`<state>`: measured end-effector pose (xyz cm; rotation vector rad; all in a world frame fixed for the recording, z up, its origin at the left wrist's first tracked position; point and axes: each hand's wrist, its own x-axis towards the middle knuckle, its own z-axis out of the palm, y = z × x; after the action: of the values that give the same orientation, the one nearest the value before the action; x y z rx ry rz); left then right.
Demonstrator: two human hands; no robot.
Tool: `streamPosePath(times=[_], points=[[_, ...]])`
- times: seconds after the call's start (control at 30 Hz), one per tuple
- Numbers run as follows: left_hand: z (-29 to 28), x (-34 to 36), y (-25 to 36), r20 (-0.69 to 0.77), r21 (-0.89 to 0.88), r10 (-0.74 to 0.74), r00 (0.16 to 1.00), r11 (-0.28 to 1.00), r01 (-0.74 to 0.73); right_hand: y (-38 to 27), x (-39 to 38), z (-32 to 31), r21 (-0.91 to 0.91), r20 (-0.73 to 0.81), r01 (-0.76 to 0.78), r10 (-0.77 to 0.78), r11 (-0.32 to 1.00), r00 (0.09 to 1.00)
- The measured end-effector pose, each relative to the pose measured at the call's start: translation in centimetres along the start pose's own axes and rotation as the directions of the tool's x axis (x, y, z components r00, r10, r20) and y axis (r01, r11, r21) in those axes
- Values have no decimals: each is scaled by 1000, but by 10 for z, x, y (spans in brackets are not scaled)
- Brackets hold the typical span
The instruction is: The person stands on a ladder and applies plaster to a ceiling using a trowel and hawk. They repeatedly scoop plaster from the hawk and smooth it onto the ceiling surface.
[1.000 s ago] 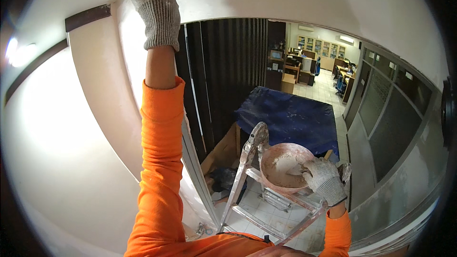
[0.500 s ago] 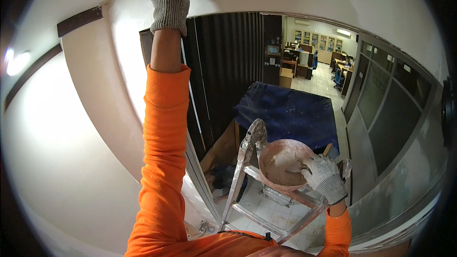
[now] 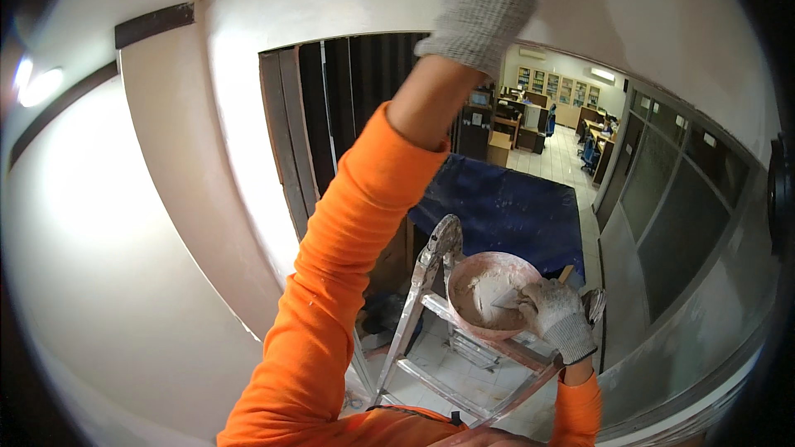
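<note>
My right hand (image 3: 559,319), in a grey knit glove, is closed around a putty knife (image 3: 507,299) at the right side of a pinkish bowl (image 3: 479,330). The knife's blade lies over pale, wet putty (image 3: 476,291) inside the bowl. Under the bowl stands a stained metal stepladder (image 3: 403,341). Raised high toward the wall above the opening, my left hand (image 3: 484,8) wears a similar glove. Its fingers are cut off by the upper edge and smeared by motion, so whether it holds anything is hidden.
A dark blue tarp (image 3: 513,209) covers something beyond the ladder. Dark corrugated panels (image 3: 377,74) fill the left of the opening. Glazed partition panels (image 3: 654,190) line the right. An office with desks and cabinets (image 3: 563,83) lies farther back.
My left hand has swept to the right along the upper wall. My right hand has shifted slightly, and more of the putty knife's blade shows in the bowl.
</note>
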<state>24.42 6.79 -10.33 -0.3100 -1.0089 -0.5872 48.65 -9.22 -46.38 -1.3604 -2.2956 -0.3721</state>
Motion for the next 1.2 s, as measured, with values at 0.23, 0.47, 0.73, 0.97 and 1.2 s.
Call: streamPosePath(times=[0.23, 0.47, 0.73, 0.97, 1.2], points=[[34, -33, -58, 596, -221, -212, 774, -971, -95, -4, 0, -13, -50, 96, -96, 100, 994, 990], [121, -49, -128, 649, -718, -359, 671, -581, 383, -7, 2, -7, 0, 118, -79, 79, 997, 990], [133, -46, -104, 584, -631, -371, 722, -766, 117, -3, -1, -6, -13, 129, -85, 86, 996, 988], [50, 0, -84, 415, -777, -409, 813, -624, 83, 1, 2, -3, -39, 149, -68, 73, 997, 986], [-73, 48, -75, 364, -656, 2, 931, -709, 258, 3, 0, 0, -40, 163, -112, 117, 993, 980]])
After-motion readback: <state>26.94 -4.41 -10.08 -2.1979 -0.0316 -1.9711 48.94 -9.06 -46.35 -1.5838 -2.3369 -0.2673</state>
